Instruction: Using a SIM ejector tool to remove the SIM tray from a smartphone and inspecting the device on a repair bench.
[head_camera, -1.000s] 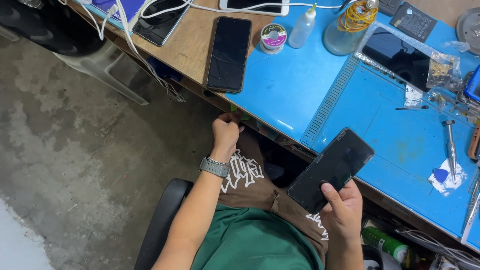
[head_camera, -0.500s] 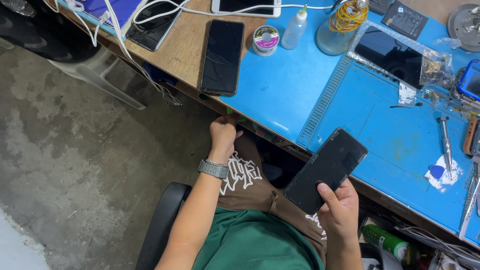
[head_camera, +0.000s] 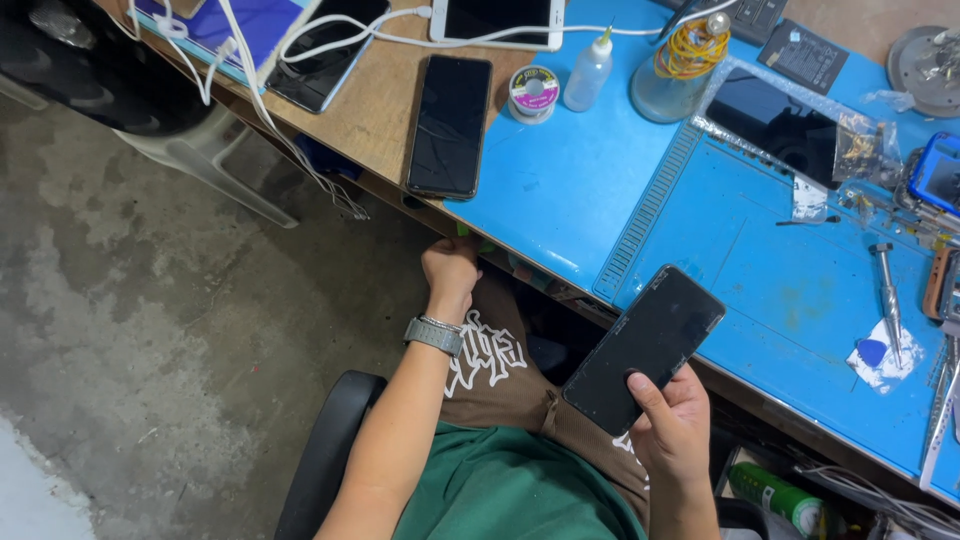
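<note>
Grey concrete floor (head_camera: 130, 330) runs under a black chair w/ the seated person, green shirt, brown shorts. Right hand (head_camera: 672, 430) grips a black flat glass-faced phone (head_camera: 645, 348), thumb on the screen, tilted, upper end over the near edge of the blue rubber mat surface (head_camera: 600, 190); vs a sec ago it sits a bit higher and closer in. Left hand (head_camera: 452, 270), metal-band watch (head_camera: 436, 334) on the wrist, stays curled at the surface edge, holding nothing visible. Farther back: second black phone (head_camera: 450, 125) lying flat, small solder reel (head_camera: 533, 93), clear squeeze bottle (head_camera: 587, 72).
</note>
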